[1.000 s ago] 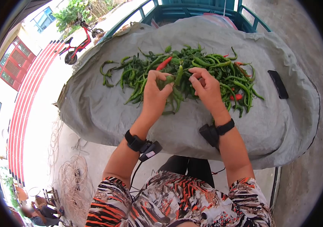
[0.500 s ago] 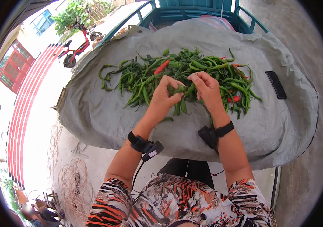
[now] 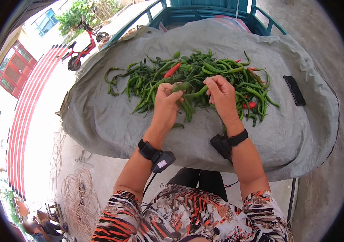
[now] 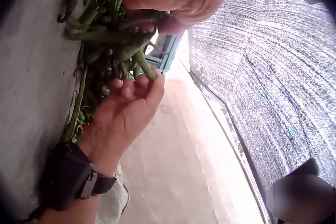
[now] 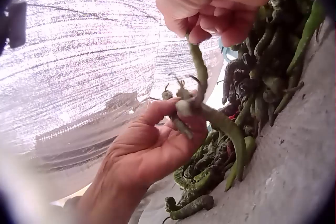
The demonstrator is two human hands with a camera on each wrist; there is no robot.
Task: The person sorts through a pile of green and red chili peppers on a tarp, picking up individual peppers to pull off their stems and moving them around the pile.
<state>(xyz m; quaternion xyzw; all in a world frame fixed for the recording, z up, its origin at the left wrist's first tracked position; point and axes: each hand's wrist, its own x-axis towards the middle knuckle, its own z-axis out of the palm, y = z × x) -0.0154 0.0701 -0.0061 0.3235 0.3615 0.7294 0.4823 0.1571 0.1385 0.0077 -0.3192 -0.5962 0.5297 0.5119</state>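
Note:
My left hand [image 3: 166, 101] grips several green peppers [image 3: 183, 86] between curled fingers and thumb, at the near edge of a pepper heap [image 3: 155, 76]. Beside it on the right, my right hand [image 3: 222, 97] pinches one end of a green pepper [image 3: 198, 92] that stretches across to the left hand. In the right wrist view, the left hand [image 5: 152, 153] holds a bunch with stems upward, and the right hand [image 5: 218, 3] pinches the tip of a pepper [image 5: 198, 66] above it. The left wrist view also has the right fingertips on a pepper end [image 4: 144, 66].
A grey cloth [image 3: 111, 121] lies under the heap, with a black phone [image 3: 294, 90] on its right side. Red peppers [image 3: 172, 70] show among the green. Behind stands a teal cart frame [image 3: 208, 13]; a red scooter [image 3: 84, 50] and a seated person [image 3: 43, 230] are at left.
My left hand has shifted slightly left, away from the right hand, its bunch now turned. A pepper now spans the two hands. The right hand has barely moved.

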